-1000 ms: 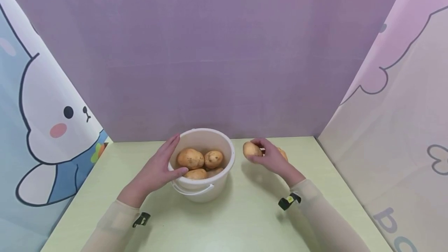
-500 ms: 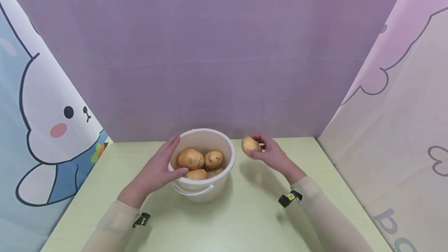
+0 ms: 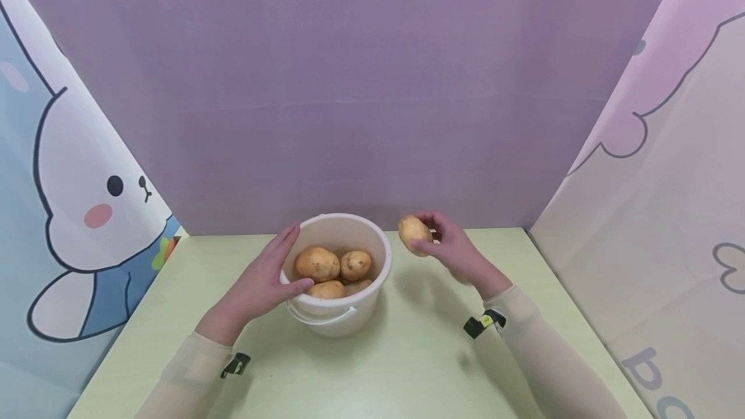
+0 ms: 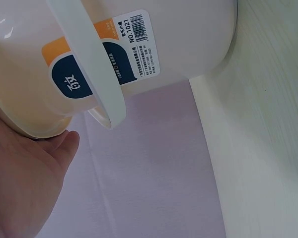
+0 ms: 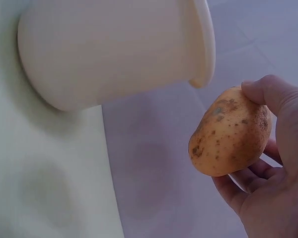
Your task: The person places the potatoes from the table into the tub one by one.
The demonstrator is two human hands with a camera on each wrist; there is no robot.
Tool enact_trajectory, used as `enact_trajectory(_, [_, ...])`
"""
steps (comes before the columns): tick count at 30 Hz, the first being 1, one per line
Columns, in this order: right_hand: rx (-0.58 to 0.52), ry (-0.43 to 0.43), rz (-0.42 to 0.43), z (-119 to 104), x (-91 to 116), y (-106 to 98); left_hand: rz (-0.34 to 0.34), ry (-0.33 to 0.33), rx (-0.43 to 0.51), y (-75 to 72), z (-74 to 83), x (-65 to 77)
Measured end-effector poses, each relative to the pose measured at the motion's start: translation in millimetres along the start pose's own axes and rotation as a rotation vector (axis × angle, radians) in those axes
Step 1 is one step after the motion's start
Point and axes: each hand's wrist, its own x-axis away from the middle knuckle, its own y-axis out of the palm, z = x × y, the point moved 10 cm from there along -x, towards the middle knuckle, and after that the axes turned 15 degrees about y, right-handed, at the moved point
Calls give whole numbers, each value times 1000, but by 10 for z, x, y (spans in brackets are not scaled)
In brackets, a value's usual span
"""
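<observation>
A white plastic bucket [image 3: 363, 306] stands on the table with several potatoes [image 3: 317, 264] inside. My left hand [image 3: 264, 277] holds the bucket's rim at its left side, the thumb lying over the near part. In the left wrist view, a label [image 4: 72, 77] and the white handle [image 4: 92, 54] show on the bucket's side. To the right of the bucket, my right hand [image 3: 456, 251] grips a brown potato [image 3: 414, 235] between thumb and fingers. Dark spots mark that potato in the right wrist view, where it is off the table and apart from the rim.
The pale table [image 3: 361, 380] ends at a purple backdrop [image 3: 372, 96] close behind the bucket. Printed cartoon panels stand at the left [image 3: 93, 238] and right [image 3: 658, 225]. The bucket's handle hangs down on its near side.
My right hand has raised the potato and brought it slightly left, nearer the bucket. Another potato visible behind that hand earlier is now hidden. My left hand and the bucket have stayed put.
</observation>
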Motion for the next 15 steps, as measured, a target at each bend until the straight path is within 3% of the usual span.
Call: enact_trajectory(15, [54, -63, 23, -342, 45, 46, 0, -3, 0, -10, 2, -5])
